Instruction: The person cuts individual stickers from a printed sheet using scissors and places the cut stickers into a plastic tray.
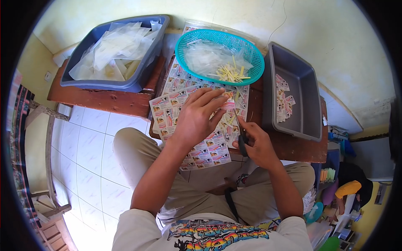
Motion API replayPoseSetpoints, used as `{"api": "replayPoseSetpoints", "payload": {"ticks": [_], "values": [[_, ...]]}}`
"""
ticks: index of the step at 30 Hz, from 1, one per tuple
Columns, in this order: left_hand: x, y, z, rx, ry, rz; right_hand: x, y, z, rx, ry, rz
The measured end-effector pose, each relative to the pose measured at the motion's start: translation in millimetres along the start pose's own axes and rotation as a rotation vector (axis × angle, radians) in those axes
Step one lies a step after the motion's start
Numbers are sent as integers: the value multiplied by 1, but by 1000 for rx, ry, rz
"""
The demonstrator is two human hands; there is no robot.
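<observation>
My left hand (197,116) is closed on a small printed label (228,101), pinched at the fingertips. In my right hand (258,144) are scissors (242,141) with black handles, their blades pointing up toward the label. Beneath my left hand lies a sheet of printed labels (209,151), its lower corner hanging past the table edge. More label sheets (179,77) are spread under it. Just beyond my hands stands a turquoise basket (183,63) holding clear plastic pieces (209,56) and thin yellow strips (231,73).
A grey tub (307,75) at right contains several cut labels (283,100). A blue-grey tub (140,77) of translucent plastic bags (119,46) is at left on a brown wooden table (104,100). Another person (349,188) is at the far lower right, near colourful household items.
</observation>
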State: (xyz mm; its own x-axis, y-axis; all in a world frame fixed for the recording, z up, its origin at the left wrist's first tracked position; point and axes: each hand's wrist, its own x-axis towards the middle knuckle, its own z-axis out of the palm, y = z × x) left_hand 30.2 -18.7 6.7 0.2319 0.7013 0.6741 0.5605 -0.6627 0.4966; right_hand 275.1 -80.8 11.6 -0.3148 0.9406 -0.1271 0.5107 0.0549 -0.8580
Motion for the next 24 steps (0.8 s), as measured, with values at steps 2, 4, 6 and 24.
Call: {"api": "replayPoseSetpoints", "payload": {"ticks": [2,4,6,24], "values": [[1,1,-1,1,-6,3,2,-2,1,-123,14,-8],[2,3,-1,15,-5,-1,3,-1,2,-248,28,-16],[2,5,-1,8,-7,3,5,9,6,-300,36,-25],[4,7,-7,-26,9,31,28,31,27,-731,130,-18]]}}
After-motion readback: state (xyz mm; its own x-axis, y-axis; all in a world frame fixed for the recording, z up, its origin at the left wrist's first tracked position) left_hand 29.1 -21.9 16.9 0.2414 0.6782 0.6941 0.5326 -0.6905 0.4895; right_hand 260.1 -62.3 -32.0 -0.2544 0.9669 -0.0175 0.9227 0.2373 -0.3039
